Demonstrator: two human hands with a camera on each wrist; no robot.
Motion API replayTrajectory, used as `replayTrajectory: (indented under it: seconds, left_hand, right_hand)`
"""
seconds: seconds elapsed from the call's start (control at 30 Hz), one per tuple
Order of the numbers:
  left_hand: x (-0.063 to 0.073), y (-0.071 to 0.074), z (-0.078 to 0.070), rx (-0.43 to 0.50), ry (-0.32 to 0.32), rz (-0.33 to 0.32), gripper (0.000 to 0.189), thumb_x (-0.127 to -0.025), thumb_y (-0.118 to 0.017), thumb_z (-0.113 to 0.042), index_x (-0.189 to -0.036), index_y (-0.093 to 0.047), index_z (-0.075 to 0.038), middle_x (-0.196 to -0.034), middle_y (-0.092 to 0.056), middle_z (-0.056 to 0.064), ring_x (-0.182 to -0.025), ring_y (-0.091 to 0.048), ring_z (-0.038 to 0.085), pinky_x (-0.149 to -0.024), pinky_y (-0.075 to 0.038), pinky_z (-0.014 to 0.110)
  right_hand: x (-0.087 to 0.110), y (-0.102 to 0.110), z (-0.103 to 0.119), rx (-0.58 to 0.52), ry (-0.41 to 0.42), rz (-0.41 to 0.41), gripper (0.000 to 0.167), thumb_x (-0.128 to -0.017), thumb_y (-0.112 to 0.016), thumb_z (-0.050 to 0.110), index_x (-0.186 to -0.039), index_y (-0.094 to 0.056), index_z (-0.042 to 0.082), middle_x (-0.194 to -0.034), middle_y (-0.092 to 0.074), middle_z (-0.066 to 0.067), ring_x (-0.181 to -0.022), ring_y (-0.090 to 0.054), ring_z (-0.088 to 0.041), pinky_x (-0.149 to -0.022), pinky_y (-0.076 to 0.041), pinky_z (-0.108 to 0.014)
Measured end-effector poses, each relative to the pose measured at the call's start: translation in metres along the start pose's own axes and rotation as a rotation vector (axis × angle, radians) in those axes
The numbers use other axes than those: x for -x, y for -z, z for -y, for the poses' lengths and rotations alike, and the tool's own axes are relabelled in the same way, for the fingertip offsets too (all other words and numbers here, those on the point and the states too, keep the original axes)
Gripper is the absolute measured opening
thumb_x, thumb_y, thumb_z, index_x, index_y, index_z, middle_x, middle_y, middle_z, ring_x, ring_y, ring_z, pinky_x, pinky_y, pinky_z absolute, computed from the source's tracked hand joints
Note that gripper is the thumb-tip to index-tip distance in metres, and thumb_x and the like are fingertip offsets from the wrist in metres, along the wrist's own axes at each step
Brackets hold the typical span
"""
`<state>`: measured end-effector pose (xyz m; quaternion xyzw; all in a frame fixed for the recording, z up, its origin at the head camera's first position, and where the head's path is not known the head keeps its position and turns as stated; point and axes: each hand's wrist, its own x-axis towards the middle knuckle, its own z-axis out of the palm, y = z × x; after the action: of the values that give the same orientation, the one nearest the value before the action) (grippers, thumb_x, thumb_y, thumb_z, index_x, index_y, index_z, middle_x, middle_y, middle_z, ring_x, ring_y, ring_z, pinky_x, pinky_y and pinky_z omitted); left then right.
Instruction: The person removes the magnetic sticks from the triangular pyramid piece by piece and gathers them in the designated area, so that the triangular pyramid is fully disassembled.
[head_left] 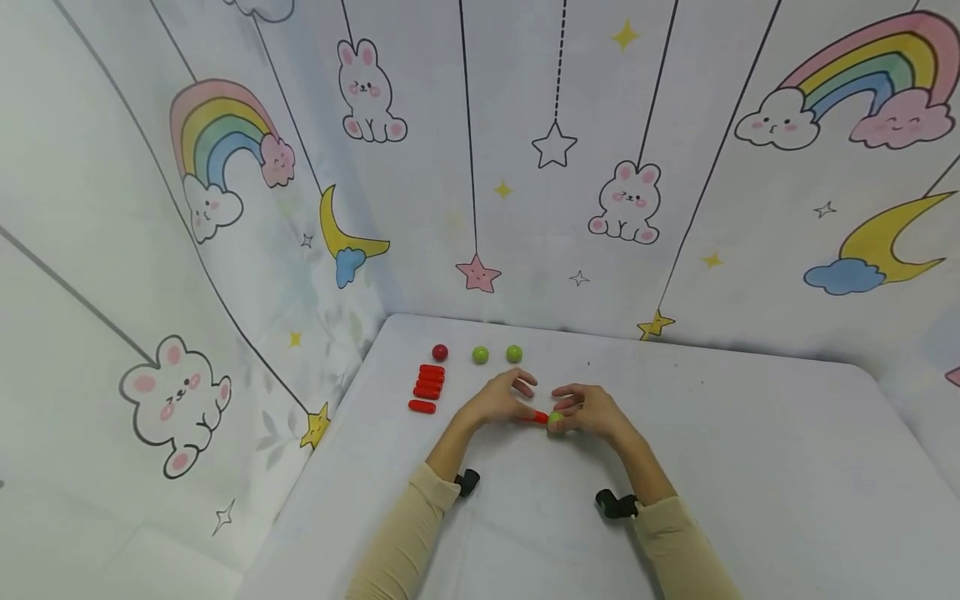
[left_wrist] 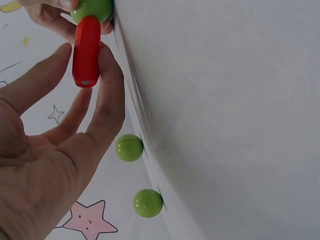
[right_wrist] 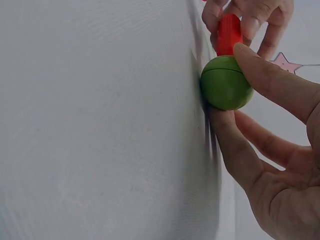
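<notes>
My left hand (head_left: 499, 401) has its thumb and a finger on either side of a short red rod (left_wrist: 87, 52), which shows a small grey dot on its near end. The rod's far end meets a glossy green ball (right_wrist: 226, 83) with a thin seam line. My right hand (head_left: 594, 410) pinches that ball between thumb and finger, low over the white table. In the head view, both hands face each other near the table's middle, and the fingers partly hide the rod (head_left: 541, 417).
Several red rods (head_left: 429, 383) lie in a stacked row at the left, with a single rod (head_left: 422, 407) just in front. Behind them sit a red ball (head_left: 440, 352) and two green balls (head_left: 480, 355). A printed cloth wall (head_left: 420, 208) borders the white table (head_left: 750, 467).
</notes>
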<state>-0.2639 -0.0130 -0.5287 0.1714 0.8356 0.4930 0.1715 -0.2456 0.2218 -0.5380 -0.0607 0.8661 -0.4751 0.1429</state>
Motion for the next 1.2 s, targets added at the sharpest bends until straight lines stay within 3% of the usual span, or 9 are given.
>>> replayTrajectory:
  seconds: [0.2, 0.37, 0.67, 0.9, 1.2]
  left_hand:
    - [0.005, 0.002, 0.000, 0.012, 0.020, -0.032, 0.054, -0.085, -0.084, -0.006, -0.135, -0.063, -0.005, -0.122, -0.069, 0.016, -0.109, -0.064, 0.030, -0.088, -0.055, 0.041]
    - [0.010, 0.007, -0.002, 0.003, 0.047, -0.063, 0.054, -0.083, -0.085, -0.005, -0.133, -0.064, -0.005, -0.117, -0.070, 0.014, -0.103, -0.063, 0.027, -0.083, -0.054, 0.037]
    - [0.028, 0.038, -0.004, 0.020, 0.065, -0.092, 0.059, -0.085, -0.085, -0.010, -0.139, -0.062, -0.008, -0.129, -0.065, 0.019, -0.102, -0.062, 0.025, -0.083, -0.054, 0.037]
    - [0.039, 0.055, 0.007, 0.114, 0.102, -0.118, 0.065, -0.086, -0.086, -0.015, -0.143, -0.058, -0.007, -0.137, -0.060, 0.022, -0.097, -0.067, 0.024, -0.085, -0.058, 0.038]
    - [0.057, 0.075, 0.016, 0.158, 0.130, -0.130, 0.070, -0.084, -0.088, -0.015, -0.146, -0.055, -0.010, -0.141, -0.056, 0.024, -0.093, -0.072, 0.024, -0.088, -0.059, 0.040]
  right_hand:
    - [-0.001, -0.002, 0.005, 0.024, 0.006, 0.009, 0.065, -0.072, -0.097, 0.015, -0.130, -0.069, 0.002, -0.106, -0.075, -0.009, -0.098, -0.072, -0.021, -0.080, -0.057, -0.034]
    - [-0.001, -0.002, 0.008, 0.032, 0.006, 0.026, 0.065, -0.073, -0.096, 0.014, -0.131, -0.068, 0.002, -0.107, -0.074, -0.010, -0.099, -0.072, -0.022, -0.081, -0.057, -0.035]
    - [0.000, 0.003, 0.007, 0.069, -0.023, 0.020, 0.066, -0.074, -0.096, 0.015, -0.133, -0.068, 0.005, -0.112, -0.074, -0.009, -0.102, -0.071, -0.022, -0.086, -0.057, -0.038]
    - [0.001, 0.004, 0.007, 0.027, -0.012, 0.030, 0.066, -0.074, -0.095, 0.010, -0.133, -0.066, 0.001, -0.112, -0.073, -0.012, -0.102, -0.070, -0.024, -0.084, -0.057, -0.038]
    - [0.002, 0.001, 0.006, 0.005, 0.021, 0.046, 0.065, -0.074, -0.094, 0.008, -0.132, -0.065, -0.003, -0.111, -0.072, -0.016, -0.100, -0.071, -0.025, -0.079, -0.057, -0.033]
